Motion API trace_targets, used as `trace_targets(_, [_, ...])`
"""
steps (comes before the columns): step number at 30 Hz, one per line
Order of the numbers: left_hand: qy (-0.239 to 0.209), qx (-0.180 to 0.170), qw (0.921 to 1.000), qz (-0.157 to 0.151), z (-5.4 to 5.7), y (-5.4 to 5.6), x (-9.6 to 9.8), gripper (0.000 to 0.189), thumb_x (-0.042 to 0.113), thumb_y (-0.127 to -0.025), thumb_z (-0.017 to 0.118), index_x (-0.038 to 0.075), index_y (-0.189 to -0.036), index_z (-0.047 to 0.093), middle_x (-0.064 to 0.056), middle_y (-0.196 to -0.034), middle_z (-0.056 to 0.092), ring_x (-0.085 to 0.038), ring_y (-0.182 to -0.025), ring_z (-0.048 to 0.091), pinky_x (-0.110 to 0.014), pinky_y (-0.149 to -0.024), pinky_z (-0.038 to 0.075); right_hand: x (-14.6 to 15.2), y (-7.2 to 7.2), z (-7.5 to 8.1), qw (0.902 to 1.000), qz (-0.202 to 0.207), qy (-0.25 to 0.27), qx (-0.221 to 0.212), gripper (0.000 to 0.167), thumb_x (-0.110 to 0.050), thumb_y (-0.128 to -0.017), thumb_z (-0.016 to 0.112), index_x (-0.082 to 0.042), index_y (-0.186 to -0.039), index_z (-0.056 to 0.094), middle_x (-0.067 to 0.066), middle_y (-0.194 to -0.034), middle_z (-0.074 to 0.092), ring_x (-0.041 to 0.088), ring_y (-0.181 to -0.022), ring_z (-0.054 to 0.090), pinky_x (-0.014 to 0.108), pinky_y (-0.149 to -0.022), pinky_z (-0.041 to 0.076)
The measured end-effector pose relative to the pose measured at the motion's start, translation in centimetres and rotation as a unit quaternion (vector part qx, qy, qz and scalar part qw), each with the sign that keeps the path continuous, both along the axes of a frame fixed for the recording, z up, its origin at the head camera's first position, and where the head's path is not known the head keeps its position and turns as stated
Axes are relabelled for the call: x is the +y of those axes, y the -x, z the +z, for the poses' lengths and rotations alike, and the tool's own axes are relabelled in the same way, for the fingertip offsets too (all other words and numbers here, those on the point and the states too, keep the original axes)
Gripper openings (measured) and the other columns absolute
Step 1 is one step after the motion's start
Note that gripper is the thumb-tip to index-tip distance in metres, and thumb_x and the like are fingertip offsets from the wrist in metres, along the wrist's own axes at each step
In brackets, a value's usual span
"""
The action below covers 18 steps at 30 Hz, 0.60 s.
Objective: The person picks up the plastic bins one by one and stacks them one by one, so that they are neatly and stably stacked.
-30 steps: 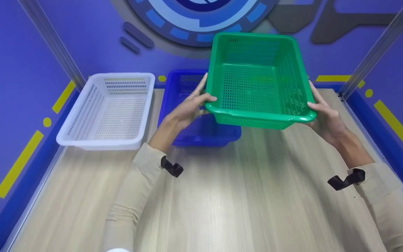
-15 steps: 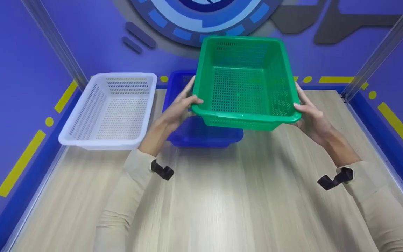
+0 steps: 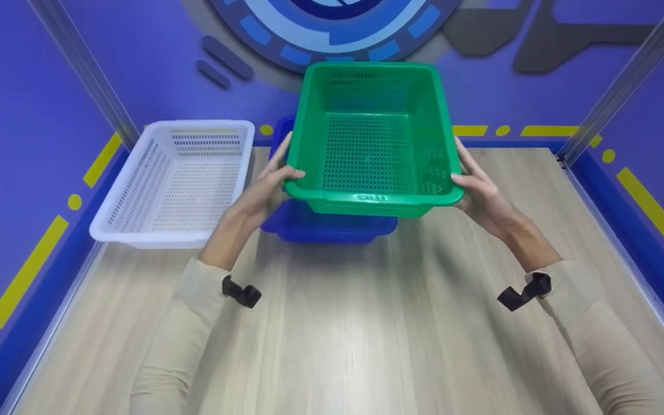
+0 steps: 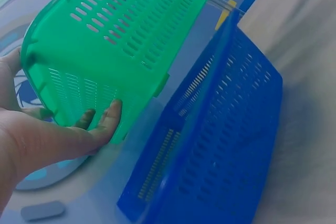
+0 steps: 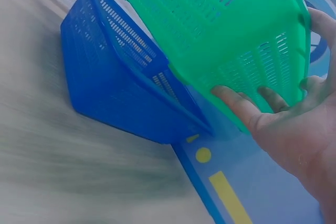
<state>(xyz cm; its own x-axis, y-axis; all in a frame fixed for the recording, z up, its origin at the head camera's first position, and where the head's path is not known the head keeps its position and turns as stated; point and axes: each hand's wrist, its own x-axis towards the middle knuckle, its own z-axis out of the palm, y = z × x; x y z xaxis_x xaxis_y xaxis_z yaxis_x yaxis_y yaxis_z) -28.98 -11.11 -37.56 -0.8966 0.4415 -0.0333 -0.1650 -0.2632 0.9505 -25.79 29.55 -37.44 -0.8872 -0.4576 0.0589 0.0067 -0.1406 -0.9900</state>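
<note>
Both hands hold up a green perforated plastic basket (image 3: pixel 366 153), with nothing inside it. My left hand (image 3: pixel 260 193) grips its left side, thumb over the rim and fingers against the outer wall, as the left wrist view shows. On the opposite side my right hand (image 3: pixel 487 196) grips in the same way, its fingers spread on the wall in the right wrist view. Below the green basket stands a blue basket (image 3: pixel 332 229), largely hidden by it in the head view. In the left wrist view a gap shows between the green basket and the blue basket (image 4: pixel 226 129).
A white basket (image 3: pixel 193 196) stands on the wooden table (image 3: pixel 338 323) to the left of the blue one. Blue printed panels (image 3: pixel 153 63) wall in the table at the back and both sides, with metal posts (image 3: pixel 626 86) at the corners.
Both hands have carried the green basket leftward, from the right of the blue basket to above it, and slightly down. The blue and white baskets have stayed in place.
</note>
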Motion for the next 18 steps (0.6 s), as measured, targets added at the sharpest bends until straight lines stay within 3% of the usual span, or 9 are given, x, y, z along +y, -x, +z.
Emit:
trace_targets(4, [-0.019, -0.002, 0.9998, -0.001, -0.5, -0.3, -0.9, 0.088, 0.011, -0.098, 0.057, 0.044, -0.163, 0.009, 0.0, -0.171, 0.015, -0.02, -0.153, 0.028, -0.046, -0.129, 0.016, -0.9, 0.3, -0.3, 1.0, 0.002, 0.004, -0.003, 0.073, -0.02, -0.106, 0.041, -0.045, -0.163, 0.002, -0.001, -0.174, 0.004, 0.027, -0.153, 0.027, 0.038, -0.111, 0.041])
trace_targets(11, [-0.036, 0.005, 0.9993, 0.006, -1.4, -0.7, -2.3, 0.086, 0.01, -0.099, 0.056, 0.044, -0.163, 0.009, 0.002, -0.171, 0.015, -0.018, -0.156, 0.024, -0.042, -0.129, 0.017, -2.3, 0.8, -0.7, 0.9998, 0.002, 0.018, -0.003, 0.075, -0.015, -0.105, 0.044, -0.045, -0.163, 0.007, -0.002, -0.173, 0.008, 0.028, -0.156, 0.024, 0.049, -0.118, 0.033])
trace_targets(18, [-0.026, 0.019, 0.9992, 0.023, -2.6, -1.0, -3.8, 0.083, 0.016, -0.102, 0.056, 0.045, -0.163, 0.008, 0.007, -0.173, 0.007, -0.017, -0.16, 0.012, -0.044, -0.13, 0.011, -4.0, 1.4, -1.5, 0.9996, 0.007, 0.028, -0.006, 0.077, -0.013, -0.104, 0.047, -0.043, -0.164, 0.009, 0.001, -0.172, 0.011, 0.029, -0.156, 0.025, 0.045, -0.115, 0.04])
